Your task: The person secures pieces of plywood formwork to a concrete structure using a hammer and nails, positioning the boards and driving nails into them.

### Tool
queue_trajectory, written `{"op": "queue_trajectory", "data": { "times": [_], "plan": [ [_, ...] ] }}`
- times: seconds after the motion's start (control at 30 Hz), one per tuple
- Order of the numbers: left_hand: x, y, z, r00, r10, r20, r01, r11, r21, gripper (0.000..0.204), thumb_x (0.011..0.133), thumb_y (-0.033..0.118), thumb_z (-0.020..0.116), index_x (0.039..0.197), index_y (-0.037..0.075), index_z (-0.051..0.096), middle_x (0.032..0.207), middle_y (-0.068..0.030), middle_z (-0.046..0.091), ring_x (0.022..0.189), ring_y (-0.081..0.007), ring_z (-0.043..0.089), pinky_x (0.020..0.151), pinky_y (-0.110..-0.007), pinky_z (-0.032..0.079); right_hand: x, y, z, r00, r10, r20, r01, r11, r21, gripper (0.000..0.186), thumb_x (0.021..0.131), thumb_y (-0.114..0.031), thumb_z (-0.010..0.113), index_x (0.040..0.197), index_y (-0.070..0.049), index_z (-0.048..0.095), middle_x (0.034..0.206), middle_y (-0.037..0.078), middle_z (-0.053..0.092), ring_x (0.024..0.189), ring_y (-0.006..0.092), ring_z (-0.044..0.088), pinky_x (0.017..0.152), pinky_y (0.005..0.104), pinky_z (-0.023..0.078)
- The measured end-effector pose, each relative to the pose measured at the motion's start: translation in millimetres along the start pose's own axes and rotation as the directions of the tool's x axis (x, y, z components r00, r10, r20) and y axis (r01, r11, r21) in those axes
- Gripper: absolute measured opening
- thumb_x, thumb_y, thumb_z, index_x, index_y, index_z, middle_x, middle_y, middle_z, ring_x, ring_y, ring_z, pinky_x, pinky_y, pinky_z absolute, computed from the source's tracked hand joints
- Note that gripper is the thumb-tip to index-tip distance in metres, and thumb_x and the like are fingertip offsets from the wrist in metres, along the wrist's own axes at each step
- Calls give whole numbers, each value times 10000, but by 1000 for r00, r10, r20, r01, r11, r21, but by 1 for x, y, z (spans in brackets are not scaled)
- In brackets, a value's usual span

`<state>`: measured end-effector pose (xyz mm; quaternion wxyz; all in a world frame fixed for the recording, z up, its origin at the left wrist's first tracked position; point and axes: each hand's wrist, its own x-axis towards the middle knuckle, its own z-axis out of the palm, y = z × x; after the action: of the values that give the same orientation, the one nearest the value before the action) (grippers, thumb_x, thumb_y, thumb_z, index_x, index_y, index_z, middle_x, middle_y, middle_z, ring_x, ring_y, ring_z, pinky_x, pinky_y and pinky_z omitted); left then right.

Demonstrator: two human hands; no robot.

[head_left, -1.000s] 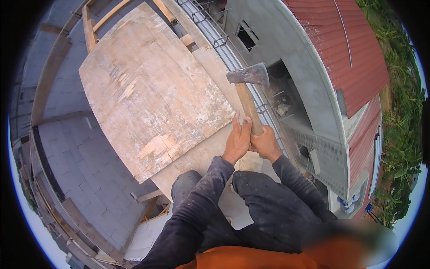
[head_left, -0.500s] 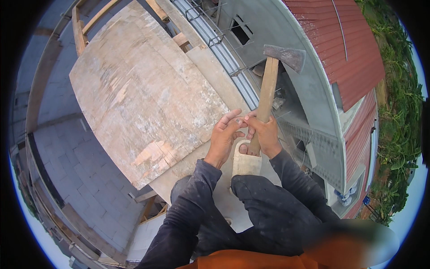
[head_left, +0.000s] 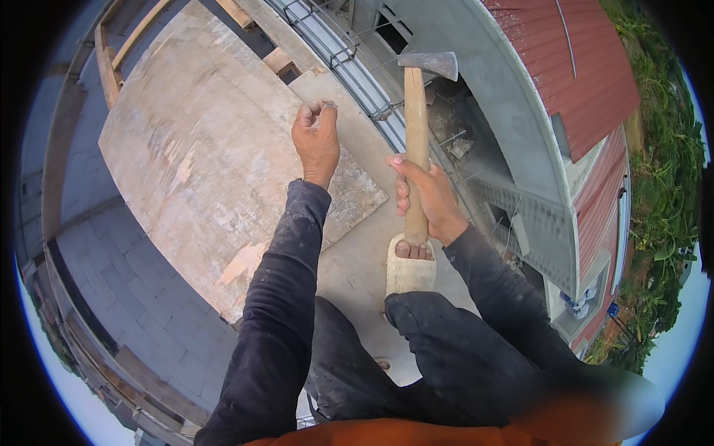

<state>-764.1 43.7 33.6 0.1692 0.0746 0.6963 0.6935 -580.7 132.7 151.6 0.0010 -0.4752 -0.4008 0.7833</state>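
Far left: pale grey blockwork (head_left: pixel 126 282), bordered by wooden beams. Next, a worn plywood board (head_left: pixel 201 156), slanted, its surface scuffed and splintered. Left hand (head_left: pixel 317 145) over the board's right part, fingers curled in, thumb against them (any small item pinched there is too tiny to tell). Grey concrete ledge (head_left: pixel 353 271) right of the board, running near. Then the axe (head_left: pixel 416 137), roughly in the middle: wooden handle pointing far, metal head at the far end, flared edge to the right. Right hand (head_left: pixel 437 199) wrapped around the lower handle. Handle's near end just by the toes in a pale sandal (head_left: pixel 411 276); contact unclear. Steel bars (head_left: pixel 342 56) beyond, far side. Right: grey building, red ridged roof (head_left: pixel 569 89), then greenery (head_left: pixel 662 201).
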Motion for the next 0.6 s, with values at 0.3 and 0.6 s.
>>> {"op": "queue_trajectory", "data": {
  "times": [0.3, 0.6],
  "plan": [
    [98, -47, -12, 872, 429, 237, -456, 535, 711, 184, 937, 265, 709, 1081, 168, 769, 1268, 14, 682, 1309, -266, 526, 1197, -485, 225, 6, 9, -25, 998, -47, -30, 25, 866, -499, 474, 990, -238, 732, 1375, -5, 584, 727, 8, 594, 548, 93, 566, 515, 280, 465],
    [94, -49, -11, 843, 449, 296, -505, 471, 723, 187, 945, 233, 697, 1115, 187, 762, 1268, 22, 679, 1319, -258, 528, 1203, -500, 242, 55, -2, -10, 882, -434, 184, 403, 491, -772, 677, 1060, -516, 578, 1510, -20, 477, 1099, 281, 742, 1082, 417, 724, 915, 466, 549]
  ]
}}
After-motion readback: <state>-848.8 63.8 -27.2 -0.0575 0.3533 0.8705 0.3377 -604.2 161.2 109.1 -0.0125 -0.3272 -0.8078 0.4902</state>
